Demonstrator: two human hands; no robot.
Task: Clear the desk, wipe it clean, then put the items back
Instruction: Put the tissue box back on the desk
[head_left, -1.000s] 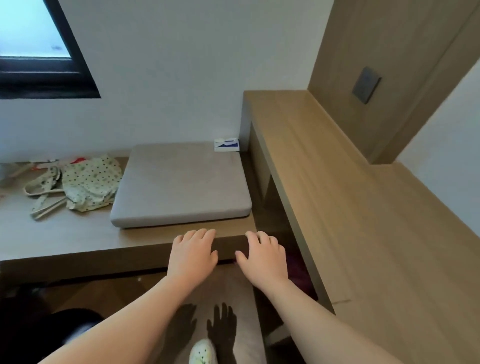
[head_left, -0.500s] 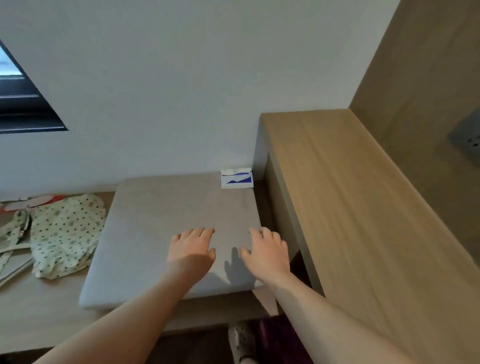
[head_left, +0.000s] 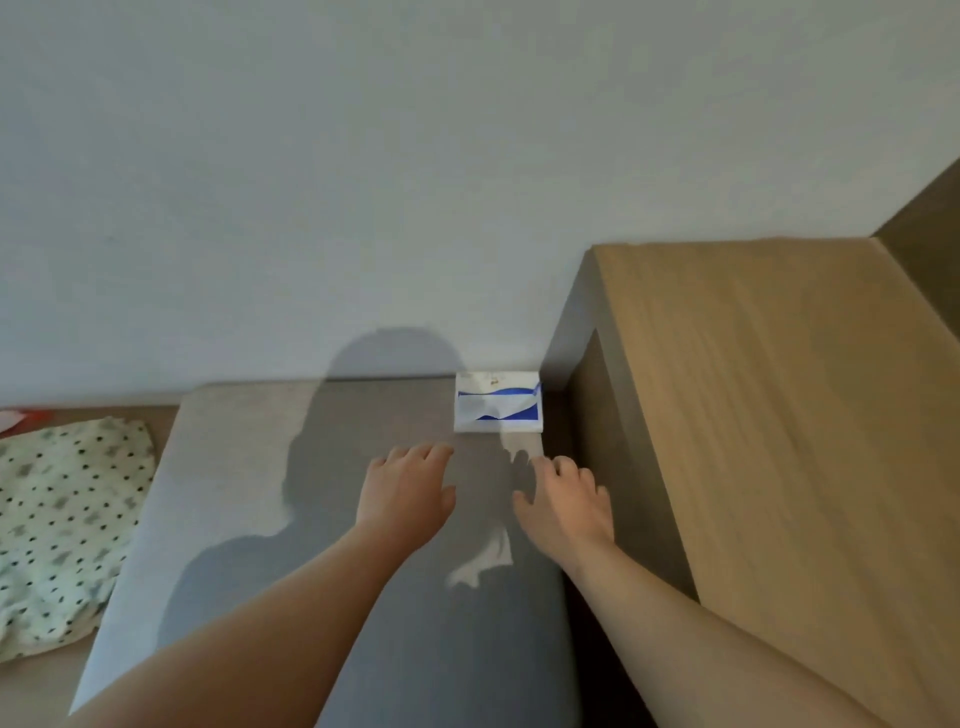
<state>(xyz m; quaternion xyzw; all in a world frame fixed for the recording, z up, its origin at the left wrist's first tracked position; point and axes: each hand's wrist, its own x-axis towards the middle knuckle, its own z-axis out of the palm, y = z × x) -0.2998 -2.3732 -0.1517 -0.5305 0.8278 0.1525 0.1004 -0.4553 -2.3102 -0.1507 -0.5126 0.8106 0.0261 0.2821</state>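
Observation:
A white and blue tissue pack (head_left: 497, 402) lies at the far right corner of a grey seat cushion (head_left: 228, 467), against the wall. My left hand (head_left: 408, 491) hovers over the cushion, fingers relaxed and empty, a short way before the pack. My right hand (head_left: 563, 501) reaches alongside it, also empty, with its fingers loosely bent just below the pack. The wooden desk top (head_left: 779, 415) rises to the right of both hands, and nothing lies on the part in view.
A polka-dot fabric bag (head_left: 57, 525) lies on the low bench left of the cushion, with something red (head_left: 21, 415) behind it. A white wall runs along the back. A dark gap separates the cushion from the desk's side panel (head_left: 613, 452).
Both hands have moved forward from the bench's front edge across the cushion toward the tissue pack. The view has come closer and tilted down to the corner.

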